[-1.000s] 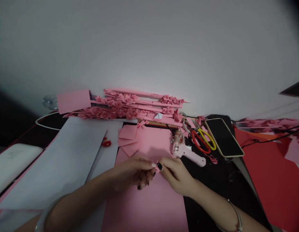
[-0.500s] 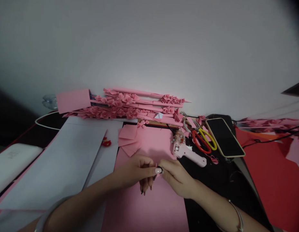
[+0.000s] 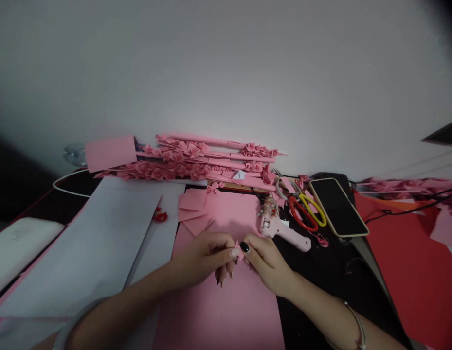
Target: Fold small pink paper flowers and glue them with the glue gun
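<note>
Between my two hands is a small folded pink paper piece (image 3: 239,251), mostly covered by fingers. My left hand (image 3: 207,257) pinches its left side with thumb and forefinger, the other fingers curled below. On the opposite side, my right hand (image 3: 267,262) grips it between thumb and forefinger, the dark thumbnail showing. Both hands hover over a large pink paper sheet (image 3: 222,316). Just beyond the left hand lies a loose stack of pink paper squares (image 3: 192,200). A pale pink glue gun (image 3: 284,231) rests beyond the right hand.
Pink paper flower stems (image 3: 196,158) lie along the wall. Red and yellow handled scissors (image 3: 304,214) and a phone (image 3: 338,206) sit back right. White sheets (image 3: 87,243) and a white box-like device (image 3: 25,243) are at left, red paper (image 3: 411,272) at right.
My right thumb has shifted up and apart from the left thumb, so more of the pink folded piece shows between the fingertips. The left hand's lower fingers have moved slightly up and right.
</note>
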`<state>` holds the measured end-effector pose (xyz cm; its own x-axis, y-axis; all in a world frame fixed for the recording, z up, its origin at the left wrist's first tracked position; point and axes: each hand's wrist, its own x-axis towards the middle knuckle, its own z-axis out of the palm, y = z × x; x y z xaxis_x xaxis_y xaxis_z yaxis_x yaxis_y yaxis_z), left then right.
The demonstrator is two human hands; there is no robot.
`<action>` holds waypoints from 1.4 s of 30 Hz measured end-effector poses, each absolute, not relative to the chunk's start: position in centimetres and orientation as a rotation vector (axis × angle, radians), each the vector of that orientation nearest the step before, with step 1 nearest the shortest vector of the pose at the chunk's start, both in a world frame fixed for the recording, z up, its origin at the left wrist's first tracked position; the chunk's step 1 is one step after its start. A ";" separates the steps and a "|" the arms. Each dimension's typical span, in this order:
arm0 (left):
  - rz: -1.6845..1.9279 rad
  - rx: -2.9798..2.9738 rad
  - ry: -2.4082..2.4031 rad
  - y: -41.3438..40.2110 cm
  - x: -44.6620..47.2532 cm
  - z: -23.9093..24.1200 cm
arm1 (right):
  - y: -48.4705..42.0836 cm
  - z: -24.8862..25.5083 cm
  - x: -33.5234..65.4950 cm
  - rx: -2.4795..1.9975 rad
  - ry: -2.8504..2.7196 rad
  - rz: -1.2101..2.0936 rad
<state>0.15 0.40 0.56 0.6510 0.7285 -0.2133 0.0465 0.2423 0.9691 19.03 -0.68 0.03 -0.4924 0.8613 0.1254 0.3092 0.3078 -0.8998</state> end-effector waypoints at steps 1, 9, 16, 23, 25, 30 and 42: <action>0.545 1.335 0.798 0.4 0.1 0.7 | -0.6 0.1 19.0 -1.069 -1.924 1.159; 0.623 2.193 0.966 0.8 -0.7 -0.1 | -0.8 0.3 18.5 -1.245 -1.522 1.560; 0.597 2.507 0.879 0.9 -1.4 -0.9 | -0.6 0.7 18.4 -1.176 -1.054 1.960; 0.681 1.890 1.060 1.1 -0.6 -0.7 | -0.3 0.3 18.6 -1.095 -1.167 1.868; 0.711 1.489 1.034 1.2 -0.1 -1.0 | -0.3 0.1 18.6 -1.152 -1.308 1.716; 0.712 0.968 0.906 1.6 0.2 -1.3 | -0.2 -0.1 18.9 -1.243 -1.632 1.349; 0.750 0.924 0.965 1.8 0.1 -1.2 | -0.2 -0.7 19.2 -1.187 -1.681 1.424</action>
